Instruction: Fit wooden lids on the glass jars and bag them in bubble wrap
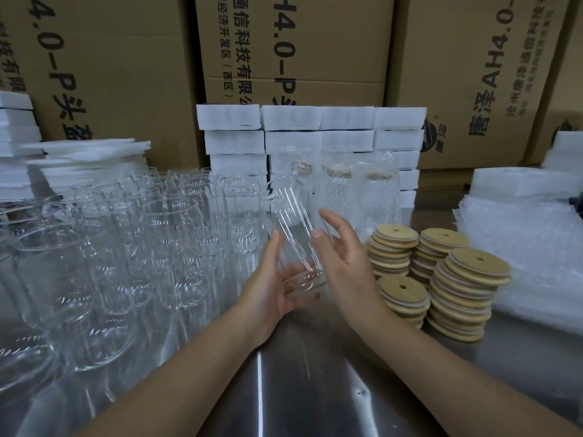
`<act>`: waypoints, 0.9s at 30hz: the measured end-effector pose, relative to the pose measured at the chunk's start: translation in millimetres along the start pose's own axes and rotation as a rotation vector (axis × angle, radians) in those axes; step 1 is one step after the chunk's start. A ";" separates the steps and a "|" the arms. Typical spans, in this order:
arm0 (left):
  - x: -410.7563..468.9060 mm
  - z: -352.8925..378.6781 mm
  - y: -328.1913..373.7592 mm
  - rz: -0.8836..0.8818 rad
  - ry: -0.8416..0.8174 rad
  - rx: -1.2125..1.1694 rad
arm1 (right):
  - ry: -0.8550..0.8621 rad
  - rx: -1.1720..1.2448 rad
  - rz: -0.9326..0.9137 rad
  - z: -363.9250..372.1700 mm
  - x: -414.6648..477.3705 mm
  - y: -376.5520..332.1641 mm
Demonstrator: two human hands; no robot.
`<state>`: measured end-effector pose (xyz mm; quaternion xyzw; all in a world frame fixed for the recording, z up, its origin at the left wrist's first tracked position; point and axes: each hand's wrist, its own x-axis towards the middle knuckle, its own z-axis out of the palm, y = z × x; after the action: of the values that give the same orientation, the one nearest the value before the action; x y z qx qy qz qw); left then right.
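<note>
Three bubble-wrapped lidded jars point(336, 197) stand done; many clear glass jars point(176, 234) wait. My left hand point(271, 285) grips one lidless jar point(293, 228), right hand point(344, 253) flat against it.

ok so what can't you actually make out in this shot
Head view only:
1. Count of empty glass jars at left: they overlap, see-through, and the left edge cuts some off.
2. Lids in the bagged jars at the back: blurred by bubble wrap.
3. Whether the right hand touches the held jar: its edge is too faint.
4. Dark object at the right edge: cut off.
</note>
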<state>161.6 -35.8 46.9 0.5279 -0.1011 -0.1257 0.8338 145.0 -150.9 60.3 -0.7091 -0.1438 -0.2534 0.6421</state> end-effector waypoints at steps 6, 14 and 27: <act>-4.0 -1.0 -3.9 0.042 -0.075 0.169 | -0.096 -0.078 -0.027 5.0 -2.7 2.2; -0.7 -2.7 -6.2 0.064 0.013 0.321 | -0.037 0.109 0.038 -0.3 -0.3 -1.3; -1.9 -3.6 -0.8 -0.005 -0.154 0.161 | 0.063 0.279 0.198 -4.1 9.5 3.6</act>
<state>160.8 -32.5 44.6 0.5821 -0.1733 -0.1597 0.7782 154.1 -156.6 62.6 -0.6154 -0.0870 -0.1887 0.7604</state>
